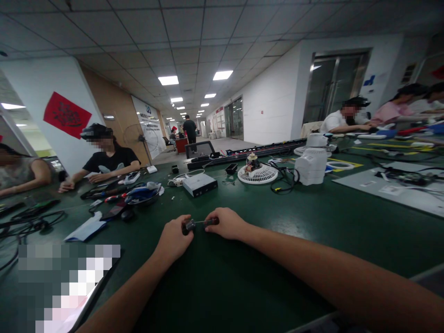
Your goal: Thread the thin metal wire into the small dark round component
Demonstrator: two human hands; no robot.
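Note:
Low over the green table, my left hand is closed around a small dark cylindrical part with a silvery band; its exact kind is too small to make out. My right hand grips a screwdriver by its dark reddish handle. The thin shaft points left and its tip reaches the cylindrical part, though I cannot tell whether it sits in a screw. Beyond my hands lies a flat silver-and-white box-shaped drive.
Behind are a white fan grille with motor, a white plastic housing, black cables and a small black tray. Tools and a blue pouch lie left, near a folded light-blue cloth. Several people sit around the table.

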